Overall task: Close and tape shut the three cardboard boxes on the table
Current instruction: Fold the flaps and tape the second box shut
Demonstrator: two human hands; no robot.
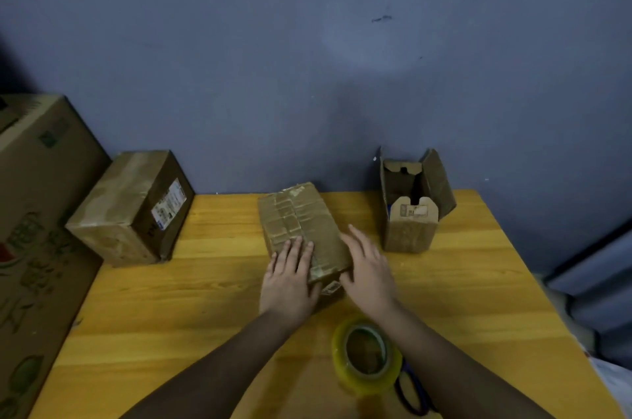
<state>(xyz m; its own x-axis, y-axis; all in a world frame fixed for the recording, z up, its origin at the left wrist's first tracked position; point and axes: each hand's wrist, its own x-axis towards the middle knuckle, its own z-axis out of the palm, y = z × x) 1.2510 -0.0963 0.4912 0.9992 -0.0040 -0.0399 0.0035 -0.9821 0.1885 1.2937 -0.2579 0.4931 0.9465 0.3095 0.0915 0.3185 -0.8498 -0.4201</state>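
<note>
A flat closed cardboard box [301,220] with tape strips on its top lies in the middle of the wooden table [154,309]. My left hand [289,276] lies flat on its near left top with straight fingers. My right hand [367,268] rests with straight fingers against the box's near right edge. A larger taped box [131,206] sits at the table's far left. A small upright box [412,205] stands at the far right with its top flaps open. A roll of clear yellowish tape [366,353] lies near me, between my forearms.
Dark blue scissors [410,391] lie just right of the tape roll, partly under it. A big printed carton [37,220] stands left of the table. A blue-grey wall runs behind the table. The table's right edge drops off beside dark furniture.
</note>
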